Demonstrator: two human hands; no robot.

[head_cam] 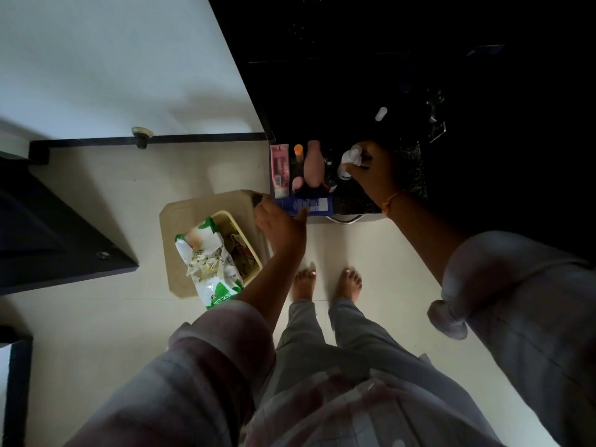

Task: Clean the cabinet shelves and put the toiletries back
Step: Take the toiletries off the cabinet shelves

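Observation:
A dark pulled-out cabinet shelf (358, 204) holds a row of toiletries: a pink box (279, 166), an orange-capped tube (298, 153), a pink bottle (314, 164) and a blue box (311, 204) lying along the front edge. My right hand (371, 169) is closed around a small white spray bottle (350, 159) standing on the shelf. My left hand (280, 224) grips the left end of the blue box. Further back in the dark cabinet lies a white cap or small bottle (380, 113).
On the pale tiled floor, left of my bare feet (327, 282), stands a beige bin (206, 243) holding a green-and-white wipes packet (209, 262). An open white cabinet door (122, 66) with a knob (142, 133) is at upper left. A dark panel (58, 230) lies at left.

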